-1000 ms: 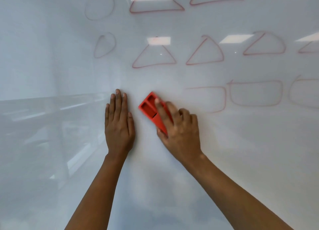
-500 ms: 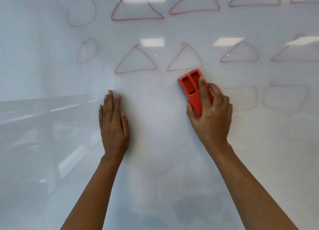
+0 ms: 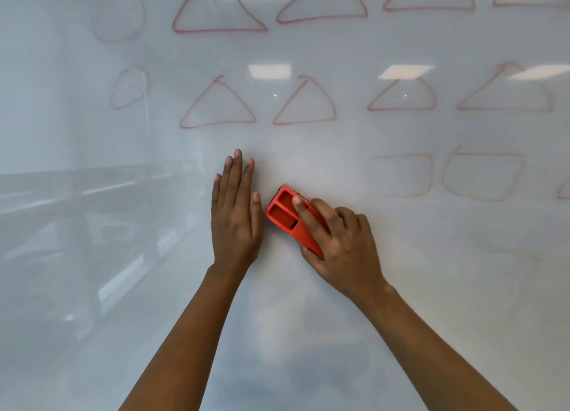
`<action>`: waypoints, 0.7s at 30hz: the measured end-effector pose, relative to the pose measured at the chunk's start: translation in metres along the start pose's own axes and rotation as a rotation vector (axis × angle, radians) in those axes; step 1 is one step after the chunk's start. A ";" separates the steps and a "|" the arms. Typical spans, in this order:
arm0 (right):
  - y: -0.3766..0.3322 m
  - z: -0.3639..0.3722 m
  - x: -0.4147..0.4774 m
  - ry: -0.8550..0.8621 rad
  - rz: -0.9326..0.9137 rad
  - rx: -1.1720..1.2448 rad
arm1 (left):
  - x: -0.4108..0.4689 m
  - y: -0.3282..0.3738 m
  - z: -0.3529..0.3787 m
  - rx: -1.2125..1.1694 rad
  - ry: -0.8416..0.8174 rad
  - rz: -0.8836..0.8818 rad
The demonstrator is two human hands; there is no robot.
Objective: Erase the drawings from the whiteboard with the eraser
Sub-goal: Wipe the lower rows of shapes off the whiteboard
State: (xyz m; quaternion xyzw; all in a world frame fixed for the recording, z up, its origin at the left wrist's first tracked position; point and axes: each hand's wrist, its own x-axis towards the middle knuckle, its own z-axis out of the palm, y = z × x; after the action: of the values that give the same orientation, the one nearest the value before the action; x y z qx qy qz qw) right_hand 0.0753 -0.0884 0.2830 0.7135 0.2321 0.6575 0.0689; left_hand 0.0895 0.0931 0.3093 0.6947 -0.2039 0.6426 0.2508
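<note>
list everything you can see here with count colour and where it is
whiteboard: one, glossy white, fills the whole view
eraser: one, orange-red, on the board at centre, tilted, right beside the left thumb
triangle drawings: at least eight, red outline, in two rows across the top; some cut by the frame edge
rounded box drawings: two clear, faint red, right of the eraser; the left one partly wiped
faint loop drawings: two, pale grey-red, upper left
ceiling light reflections: several, white, upper board
left hand: one, flat on the board, open
right hand: one, grip closed on the eraser
</note>
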 end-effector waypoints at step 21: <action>0.112 -0.033 -0.021 0.112 0.379 -0.100 | 0.010 0.064 0.040 -0.006 -0.056 0.045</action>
State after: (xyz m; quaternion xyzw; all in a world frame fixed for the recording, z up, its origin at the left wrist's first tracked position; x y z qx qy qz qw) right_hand 0.0700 -0.2027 0.3137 0.7023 0.0643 0.7082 -0.0340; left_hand 0.0836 0.0186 0.3225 0.7069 -0.2284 0.6277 0.2325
